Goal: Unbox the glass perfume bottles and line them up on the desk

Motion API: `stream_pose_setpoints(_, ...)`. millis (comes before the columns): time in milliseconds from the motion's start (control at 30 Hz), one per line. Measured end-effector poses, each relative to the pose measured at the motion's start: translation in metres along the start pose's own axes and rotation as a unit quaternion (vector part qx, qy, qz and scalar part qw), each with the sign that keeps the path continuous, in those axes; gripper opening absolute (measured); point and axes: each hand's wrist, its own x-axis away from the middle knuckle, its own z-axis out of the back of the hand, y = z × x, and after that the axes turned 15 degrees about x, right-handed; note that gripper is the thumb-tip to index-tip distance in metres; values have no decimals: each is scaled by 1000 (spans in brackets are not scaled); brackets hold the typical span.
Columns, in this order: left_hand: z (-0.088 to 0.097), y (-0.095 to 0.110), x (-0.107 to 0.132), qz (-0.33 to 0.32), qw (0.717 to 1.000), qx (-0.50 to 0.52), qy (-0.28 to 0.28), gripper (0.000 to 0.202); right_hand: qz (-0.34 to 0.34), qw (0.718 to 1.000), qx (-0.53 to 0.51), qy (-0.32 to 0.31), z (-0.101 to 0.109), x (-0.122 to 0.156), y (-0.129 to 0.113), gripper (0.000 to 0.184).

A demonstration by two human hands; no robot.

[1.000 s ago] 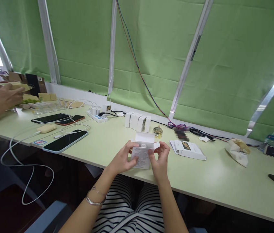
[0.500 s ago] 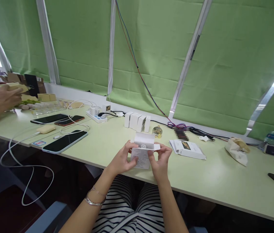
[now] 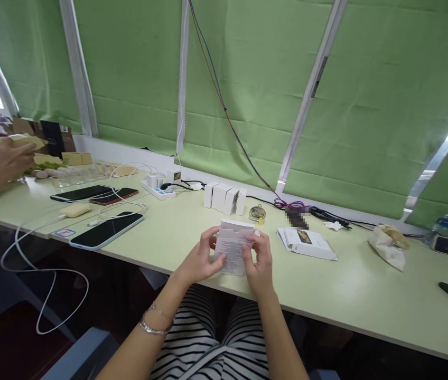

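Box point(image 3: 232, 256), just one, is clasped between left grip point(image 3: 203, 255) and right grip point(image 3: 260, 264), three phones point(image 3: 107, 231) lying leftward.

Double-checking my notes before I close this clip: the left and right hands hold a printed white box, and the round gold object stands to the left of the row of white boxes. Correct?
One slip: the round gold object stands to the right of the row of white boxes, as the head view shows. The left hand and right hand do hold the printed white box.
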Motion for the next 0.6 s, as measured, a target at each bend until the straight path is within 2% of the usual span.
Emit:
stream_pose_setpoints(133,0,0,0,2,1000,5,-5,65,-2,1000,21,-5,1,-1,-2,15)
stream_pose_setpoints(500,3,7,-5,-9,999,-47,-24,41,-10,1000,7,-13,-1,0,-1,8)
stream_pose_setpoints(600,3,7,-5,-2,999,-45,-21,40,-42,998,-45,8,-6,3,2,25)
